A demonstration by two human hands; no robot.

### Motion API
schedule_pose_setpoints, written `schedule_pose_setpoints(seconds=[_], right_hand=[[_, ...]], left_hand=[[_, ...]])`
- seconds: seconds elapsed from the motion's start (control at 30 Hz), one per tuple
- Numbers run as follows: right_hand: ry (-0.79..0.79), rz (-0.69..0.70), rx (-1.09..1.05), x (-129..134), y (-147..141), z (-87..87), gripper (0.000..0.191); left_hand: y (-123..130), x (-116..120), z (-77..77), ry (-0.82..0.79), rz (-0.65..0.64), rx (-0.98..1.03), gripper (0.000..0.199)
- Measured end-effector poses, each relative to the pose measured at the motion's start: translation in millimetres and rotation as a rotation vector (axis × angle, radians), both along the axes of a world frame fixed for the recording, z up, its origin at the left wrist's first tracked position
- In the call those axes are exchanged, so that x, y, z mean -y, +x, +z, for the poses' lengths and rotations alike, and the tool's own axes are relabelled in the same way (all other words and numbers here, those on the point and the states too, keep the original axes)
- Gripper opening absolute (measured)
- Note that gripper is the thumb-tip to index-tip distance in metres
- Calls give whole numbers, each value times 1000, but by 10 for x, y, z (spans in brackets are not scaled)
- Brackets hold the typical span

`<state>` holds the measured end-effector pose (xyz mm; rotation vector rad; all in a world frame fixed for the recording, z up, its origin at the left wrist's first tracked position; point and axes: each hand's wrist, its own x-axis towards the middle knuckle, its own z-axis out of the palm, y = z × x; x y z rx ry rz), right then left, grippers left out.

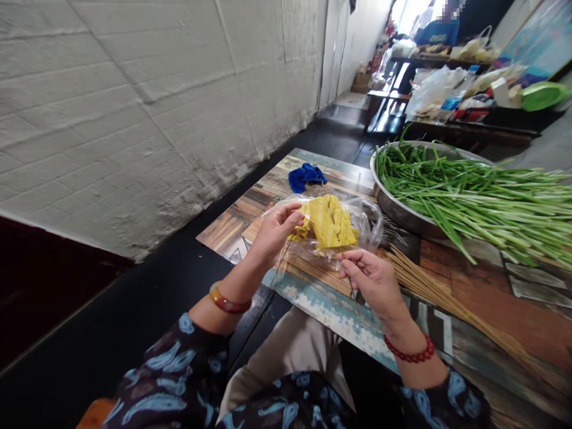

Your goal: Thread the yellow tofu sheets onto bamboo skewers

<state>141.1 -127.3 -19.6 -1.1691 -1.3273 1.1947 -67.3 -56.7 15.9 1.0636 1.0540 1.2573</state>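
A yellow, folded sheet of food, like tofu skin, is raised over a clear plastic bag on the wood-patterned table. My left hand pinches its left edge between thumb and fingers. Closed around a thin bamboo skewer, my right hand is just below the sheet's lower right corner. The skewer's upper end is at the sheet; whether it has gone through I cannot tell. More yellow pieces show behind my left fingertips. To the right of my right hand lies a bundle of bamboo skewers.
A metal basin heaped with long green chives stands on the right. A blue cloth lies at the table's far side. The white wall runs along the left. Farther back, a cluttered table holds bags, and a person is behind it.
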Motion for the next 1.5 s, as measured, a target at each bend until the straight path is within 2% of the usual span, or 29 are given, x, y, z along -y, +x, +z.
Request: schedule_pose_setpoints(seconds=[0.13,0.27,0.57,1.13,1.5], right_hand=[[5,0,-8,2,1,2,25],[34,4,23,2,-3,13,23],[57,26,52,26,-19,47,19],[205,37,126,32,-14,-72,31],[137,47,77,28,-20,-7,28]], left_hand=[[200,-42,51,-144,-199,273,47],[311,-3,82,-192,-259,364,44],[361,57,97,-134,-207,300,38],[390,68,130,-113,-151,309,39],[383,64,128,-103,-170,297,37]])
